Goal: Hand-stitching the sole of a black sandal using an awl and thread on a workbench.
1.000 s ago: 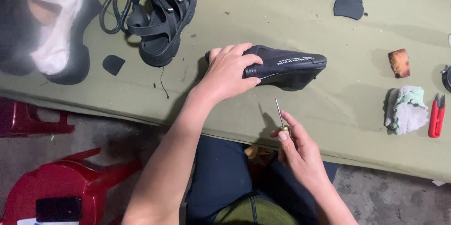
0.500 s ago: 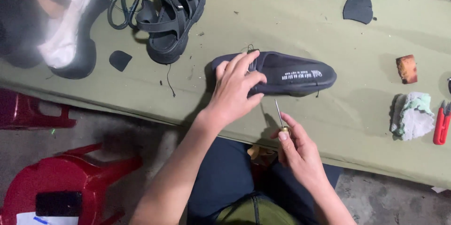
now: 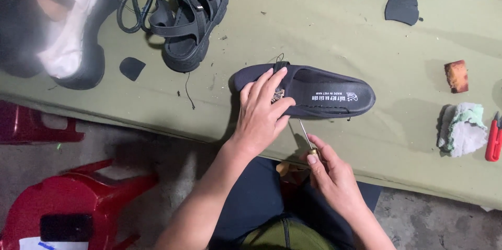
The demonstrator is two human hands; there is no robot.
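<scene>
A dark navy slip-on shoe point(image 3: 324, 93) lies flat, opening up, on the olive-green table point(image 3: 334, 30). My left hand point(image 3: 261, 111) rests over its toe end, fingers spread on the upper, holding it down. My right hand point(image 3: 334, 174) grips a thin metal awl point(image 3: 305, 135) with a brass collar, its tip pointing at the shoe's near edge just below my left hand. A short black thread sticks up at the shoe's far side.
A black strappy sandal point(image 3: 191, 15) and black cord loops point(image 3: 130, 7) lie far left. Black rubber pieces point(image 3: 132, 67) point(image 3: 402, 2), a brown block point(image 3: 456, 76), a crumpled rag point(image 3: 463, 127) and red snips point(image 3: 493, 137) lie around. Red plastic stools point(image 3: 78, 203) stand below left.
The shoe has been turned from lying on its side to flat with its opening up. My left hand shifted from gripping it to pressing on the toe. The awl moved closer to the shoe.
</scene>
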